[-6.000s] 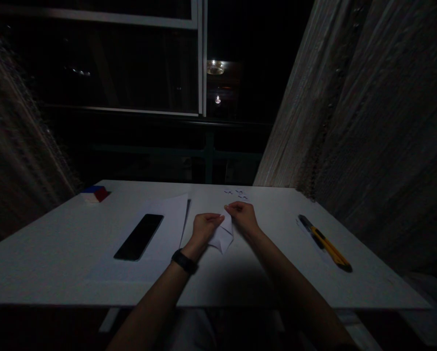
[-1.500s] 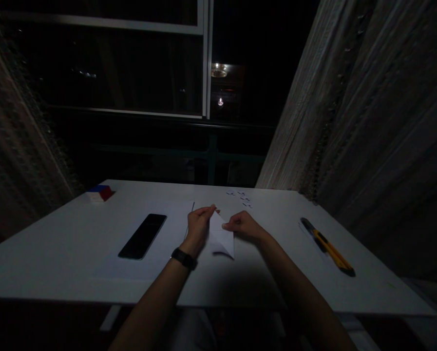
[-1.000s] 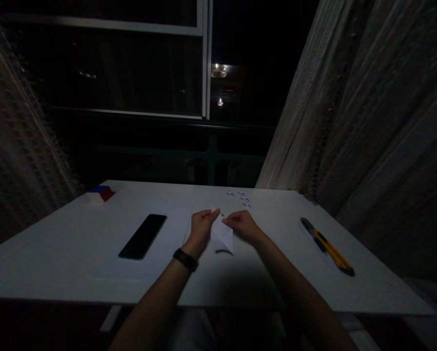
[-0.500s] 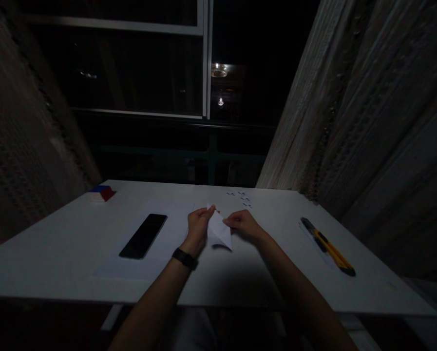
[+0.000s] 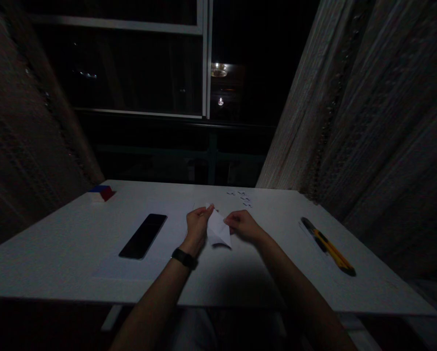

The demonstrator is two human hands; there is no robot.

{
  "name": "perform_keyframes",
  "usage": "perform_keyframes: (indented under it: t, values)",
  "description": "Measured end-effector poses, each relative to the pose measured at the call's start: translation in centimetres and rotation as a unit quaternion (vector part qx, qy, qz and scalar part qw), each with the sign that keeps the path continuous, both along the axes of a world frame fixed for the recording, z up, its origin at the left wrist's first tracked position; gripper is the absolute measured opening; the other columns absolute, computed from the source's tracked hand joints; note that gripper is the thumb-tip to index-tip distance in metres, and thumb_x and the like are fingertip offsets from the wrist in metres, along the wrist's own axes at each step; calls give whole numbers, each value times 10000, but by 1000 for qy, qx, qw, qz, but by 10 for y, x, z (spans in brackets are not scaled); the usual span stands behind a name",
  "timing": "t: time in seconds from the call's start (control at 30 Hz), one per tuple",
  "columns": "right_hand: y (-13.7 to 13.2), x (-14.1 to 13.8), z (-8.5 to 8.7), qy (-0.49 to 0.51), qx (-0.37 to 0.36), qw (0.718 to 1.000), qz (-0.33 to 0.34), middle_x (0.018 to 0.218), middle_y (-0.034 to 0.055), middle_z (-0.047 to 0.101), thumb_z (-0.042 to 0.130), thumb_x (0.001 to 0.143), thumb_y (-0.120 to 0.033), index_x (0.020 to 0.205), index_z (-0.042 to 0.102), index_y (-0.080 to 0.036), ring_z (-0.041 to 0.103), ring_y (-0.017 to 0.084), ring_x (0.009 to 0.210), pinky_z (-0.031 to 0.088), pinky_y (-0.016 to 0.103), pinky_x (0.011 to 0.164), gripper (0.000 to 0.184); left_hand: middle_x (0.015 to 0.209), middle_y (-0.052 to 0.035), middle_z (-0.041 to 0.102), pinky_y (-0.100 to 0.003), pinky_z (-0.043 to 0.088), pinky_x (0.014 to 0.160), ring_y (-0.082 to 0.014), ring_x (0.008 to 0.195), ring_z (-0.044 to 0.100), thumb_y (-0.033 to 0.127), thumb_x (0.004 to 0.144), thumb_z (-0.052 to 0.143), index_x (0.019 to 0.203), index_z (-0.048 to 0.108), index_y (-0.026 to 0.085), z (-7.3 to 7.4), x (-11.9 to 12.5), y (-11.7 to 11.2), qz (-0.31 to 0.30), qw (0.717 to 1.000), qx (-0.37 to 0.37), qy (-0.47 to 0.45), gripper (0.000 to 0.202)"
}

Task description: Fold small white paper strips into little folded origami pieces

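A small folded piece of white paper (image 5: 218, 230) is held up just above the table between my two hands. My left hand (image 5: 198, 225) is closed on its left edge, with the thumb near the top corner. At the paper's right edge, the fingertips of my right hand (image 5: 243, 224) pinch it. The paper's lower edge bows open a little, with a dark gap beneath. A dark band sits on my left wrist (image 5: 184, 258). The undersides of both hands are hidden.
A black phone (image 5: 143, 236) lies on a white sheet (image 5: 104, 268) at the left. A yellow-and-black utility knife (image 5: 328, 246) rests at the right. A red, white and blue block (image 5: 102, 193) stands far left. Several small dark marks (image 5: 244, 199) show behind my hands on the white table (image 5: 284, 204).
Hands and paper are almost where they were, with the paper's lower edge shifted very slightly. The whole scene looks darker.
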State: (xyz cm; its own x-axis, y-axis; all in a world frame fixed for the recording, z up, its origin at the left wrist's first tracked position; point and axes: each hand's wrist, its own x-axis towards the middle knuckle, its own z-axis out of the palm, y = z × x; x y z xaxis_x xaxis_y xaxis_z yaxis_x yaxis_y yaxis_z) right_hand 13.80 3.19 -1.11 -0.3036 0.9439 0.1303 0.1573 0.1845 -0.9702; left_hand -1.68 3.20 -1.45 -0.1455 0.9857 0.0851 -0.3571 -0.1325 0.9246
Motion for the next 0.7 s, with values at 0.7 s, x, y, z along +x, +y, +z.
perform_keyframes:
  t: [0.7]
  values:
    - [4,8,-4,93,-51,994,39,542,29,623,712,589,-304,671,655,-100,552,113,466,429,246,495,227,618,-62,644,-248,446,471,-146,489,573,268,450,793,717,613,84,7,0,-6,-48,998,-44,23,370]
